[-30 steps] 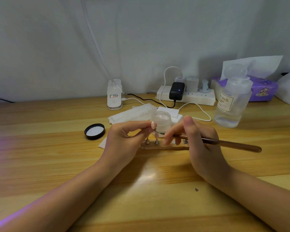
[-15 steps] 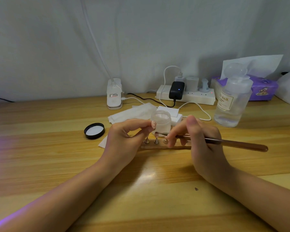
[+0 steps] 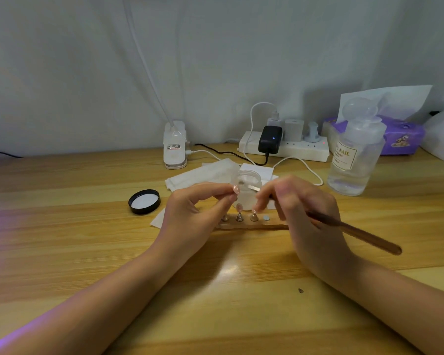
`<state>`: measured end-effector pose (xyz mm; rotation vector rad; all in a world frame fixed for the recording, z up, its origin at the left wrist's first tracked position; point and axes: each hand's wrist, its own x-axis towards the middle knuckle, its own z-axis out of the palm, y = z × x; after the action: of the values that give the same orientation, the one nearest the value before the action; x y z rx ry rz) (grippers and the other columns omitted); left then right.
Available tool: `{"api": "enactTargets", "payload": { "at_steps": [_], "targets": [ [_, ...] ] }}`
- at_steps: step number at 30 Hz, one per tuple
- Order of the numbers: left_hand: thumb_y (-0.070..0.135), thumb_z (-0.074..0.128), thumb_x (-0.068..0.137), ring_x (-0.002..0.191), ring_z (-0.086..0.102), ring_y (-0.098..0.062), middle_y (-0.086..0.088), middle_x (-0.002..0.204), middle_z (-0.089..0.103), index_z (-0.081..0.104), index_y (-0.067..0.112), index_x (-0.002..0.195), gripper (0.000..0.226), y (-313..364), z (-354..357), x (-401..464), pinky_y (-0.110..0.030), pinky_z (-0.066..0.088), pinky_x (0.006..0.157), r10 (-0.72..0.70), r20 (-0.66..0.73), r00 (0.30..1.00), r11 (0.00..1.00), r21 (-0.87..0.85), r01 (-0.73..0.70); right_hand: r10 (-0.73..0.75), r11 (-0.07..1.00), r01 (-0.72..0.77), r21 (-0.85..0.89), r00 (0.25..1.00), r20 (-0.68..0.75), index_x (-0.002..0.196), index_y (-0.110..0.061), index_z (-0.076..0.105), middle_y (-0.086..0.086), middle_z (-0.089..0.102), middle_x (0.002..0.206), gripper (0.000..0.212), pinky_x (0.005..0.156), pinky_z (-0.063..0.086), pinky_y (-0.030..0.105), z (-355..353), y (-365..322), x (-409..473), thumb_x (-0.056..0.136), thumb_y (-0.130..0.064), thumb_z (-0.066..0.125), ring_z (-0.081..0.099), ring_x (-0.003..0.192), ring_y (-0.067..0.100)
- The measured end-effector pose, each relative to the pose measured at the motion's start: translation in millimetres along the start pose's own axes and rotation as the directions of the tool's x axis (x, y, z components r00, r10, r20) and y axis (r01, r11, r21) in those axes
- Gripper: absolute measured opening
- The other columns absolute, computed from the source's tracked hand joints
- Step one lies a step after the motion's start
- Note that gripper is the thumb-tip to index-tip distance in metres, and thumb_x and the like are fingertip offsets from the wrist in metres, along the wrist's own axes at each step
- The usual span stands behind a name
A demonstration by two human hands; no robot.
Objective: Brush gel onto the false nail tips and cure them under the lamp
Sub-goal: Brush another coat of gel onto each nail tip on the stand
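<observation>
Lifting since half a second ago, the brush (image 3: 344,226) is now reaching its metal tip into the open gel jar (image 3: 246,188), where before it was lying low over the nail stand. The right hand (image 3: 305,213) is curling its grip round the brush handle, blurred with motion. The left hand (image 3: 195,211) is pinching thumb and forefinger together just left of the jar; whether anything small is sitting between them I cannot tell. Two false nail tips (image 3: 239,207) are standing on pegs of the wooden stand (image 3: 251,224), just in front of the jar, on the worktop (image 3: 87,239).

Judging from this, the light jar is unsteadied and could tip or slide as the brush is dragging out; an overloaded brush could drip onto the stand; a knuckle could knock a tip off its peg.

On the clear bottle (image 3: 354,155) at the far right, "NAIL" is reading plainly; the smaller print there and on the lamp base (image 3: 174,147) sticker is too small to read.
</observation>
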<state>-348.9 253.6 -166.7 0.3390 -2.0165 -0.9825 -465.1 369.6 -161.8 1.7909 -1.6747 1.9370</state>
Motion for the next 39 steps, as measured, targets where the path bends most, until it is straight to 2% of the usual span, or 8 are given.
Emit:
{"api": "enactTargets", "payload": {
  "at_steps": [2, 5, 10, 16, 21, 25, 30, 39],
  "targets": [
    [0.01, 0.068, 0.078, 0.085, 0.064, -0.001, 0.012, 0.088, 0.07, 0.069, 0.024, 0.093, 0.02, 1.2, -0.9, -0.4, -0.01, 0.045, 0.076, 0.004, 0.023, 1.0, 1.0, 0.002, -0.004, 0.021, 0.999, -0.022, -0.042, 1.0, -0.011, 0.087, -0.021, 0.058, -0.006, 0.063, 0.079, 0.016, 0.064, 0.047, 0.018, 0.3, -1.0, 3.4, 0.083, -0.034, 0.049, 0.058, 0.072, 0.005],
    [0.008, 0.068, 0.078, 0.085, 0.064, -0.004, 0.008, 0.088, 0.07, 0.068, 0.023, 0.093, 0.021, 3.6, -0.8, -0.3, -0.013, 0.047, 0.077, 0.028, 0.044, 0.999, 1.0, 0.002, -0.028, 0.038, 0.987, -0.035, -0.154, 0.999, 0.016, 0.098, -0.02, 0.056, -0.015, 0.06, 0.094, 0.031, 0.072, 0.043, 0.012, 0.6, 1.7, 5.1, 0.075, -0.039, 0.065, 0.055, 0.084, -0.003],
    [0.009, 0.069, 0.078, 0.086, 0.065, -0.009, 0.006, 0.089, 0.07, 0.066, 0.021, 0.097, 0.022, 4.3, 0.1, 0.0, -0.022, 0.05, 0.079, 0.088, 0.076, 0.993, 0.996, 0.013, -0.089, 0.084, 0.973, -0.061, -0.224, 0.992, 0.092, 0.098, -0.028, 0.054, -0.021, 0.059, 0.098, 0.03, 0.081, 0.047, 0.039, 1.9, -0.2, 5.9, 0.072, -0.032, 0.067, 0.056, 0.09, -0.002],
    [0.018, 0.064, 0.077, 0.087, 0.065, -0.011, 0.008, 0.091, 0.07, 0.066, 0.025, 0.098, 0.022, 4.5, -0.4, -0.5, -0.027, 0.052, 0.078, 0.091, 0.101, 0.991, 0.996, -0.005, -0.091, 0.096, 0.973, -0.083, -0.213, 0.994, 0.052, 0.093, -0.024, 0.058, -0.019, 0.06, 0.089, 0.022, 0.081, 0.046, 0.044, 2.3, -1.5, 6.5, 0.073, -0.03, 0.065, 0.056, 0.085, 0.001],
    [0.021, 0.067, 0.079, 0.09, 0.064, -0.005, 0.012, 0.092, 0.07, 0.066, 0.03, 0.097, 0.02, 4.6, 0.6, -2.1, -0.02, 0.049, 0.08, 0.075, 0.095, 0.993, 0.997, -0.015, -0.074, 0.093, 0.978, -0.092, -0.186, 0.996, -0.004, 0.092, -0.025, 0.057, -0.019, 0.06, 0.085, 0.021, 0.079, 0.047, 0.025, 3.7, -0.9, 8.0, 0.075, -0.03, 0.068, 0.056, 0.082, -0.004],
    [0.025, 0.071, 0.076, 0.093, 0.06, -0.001, 0.012, 0.102, 0.067, 0.061, 0.026, 0.109, 0.034, 5.8, 0.4, -2.5, -0.011, 0.044, 0.081, 0.047, 0.056, 0.997, 0.999, -0.015, -0.046, 0.112, 0.985, -0.121, -0.121, 0.991, -0.079, 0.09, -0.031, 0.055, -0.017, 0.062, 0.081, 0.017, 0.071, 0.043, 0.008, -2.9, -1.6, 16.4, 0.079, -0.028, 0.068, 0.056, 0.083, -0.006],
    [0.034, 0.068, 0.067, 0.096, 0.055, 0.0, 0.012, 0.11, 0.059, 0.051, 0.032, 0.112, 0.048, 5.3, 2.0, -1.1, -0.005, 0.04, 0.079, -0.016, 0.069, 0.997, 0.999, 0.041, 0.013, 0.093, 0.988, -0.11, -0.106, 0.983, -0.156, 0.09, -0.031, 0.055, -0.018, 0.063, 0.085, 0.018, 0.07, 0.043, 0.006, -21.4, -0.4, 29.5, 0.082, -0.022, 0.068, 0.059, 0.082, -0.006],
    [0.051, 0.067, 0.055, 0.097, 0.051, 0.007, 0.021, 0.102, 0.054, 0.041, 0.039, 0.117, 0.068, -3.5, 2.6, 0.1, 0.0, 0.038, 0.073, -0.185, 0.142, 0.973, 0.978, 0.127, 0.167, 0.1, 0.95, -0.114, -0.29, 0.993, -0.063, 0.087, -0.034, 0.053, -0.013, 0.061, 0.088, 0.023, 0.078, 0.045, 0.02, -30.4, 9.4, 7.9, 0.079, -0.019, 0.069, 0.054, 0.088, 0.0]
  ]
}}
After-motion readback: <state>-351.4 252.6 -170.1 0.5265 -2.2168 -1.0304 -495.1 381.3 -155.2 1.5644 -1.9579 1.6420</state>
